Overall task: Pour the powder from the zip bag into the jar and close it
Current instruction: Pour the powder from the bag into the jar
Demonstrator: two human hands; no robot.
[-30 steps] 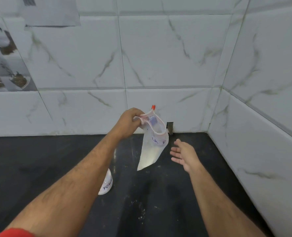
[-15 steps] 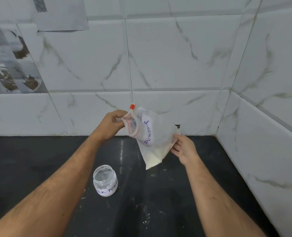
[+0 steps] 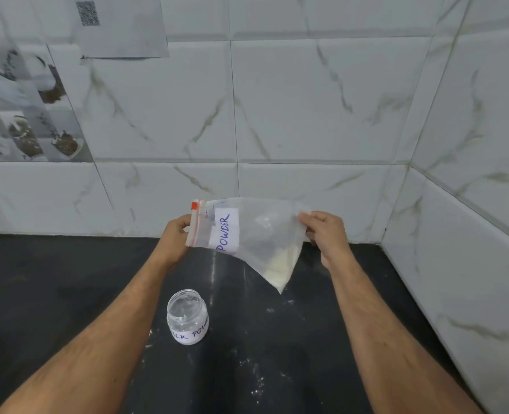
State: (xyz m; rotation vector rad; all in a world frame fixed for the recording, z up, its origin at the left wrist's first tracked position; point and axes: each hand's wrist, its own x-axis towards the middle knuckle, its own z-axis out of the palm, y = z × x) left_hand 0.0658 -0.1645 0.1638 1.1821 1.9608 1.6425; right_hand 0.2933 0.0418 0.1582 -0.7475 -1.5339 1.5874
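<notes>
A clear zip bag [image 3: 256, 234] with a red zip strip and a white "POWDER" label is held sideways in the air above the counter. My left hand [image 3: 174, 237] pinches its zip end, and my right hand [image 3: 326, 231] grips the opposite upper corner. Pale powder [image 3: 280, 268] has gathered in the bag's lowest corner. A small clear jar [image 3: 187, 316] with a white "MILK POWDER" label stands upright on the black counter [image 3: 292, 354], below and in front of my left hand, with no lid on it. No lid is in view.
White marble-look tiled walls [image 3: 307, 115] close off the back and the right side, meeting in a corner. Specks of spilled powder [image 3: 256, 380] dot the counter in front of the jar. A paper sheet with a QR code [image 3: 119, 25] hangs on the wall at upper left.
My right hand has moved from open and free to gripping the bag's corner. The bag has swung from hanging down to lying sideways, and the powder has slid into its low corner.
</notes>
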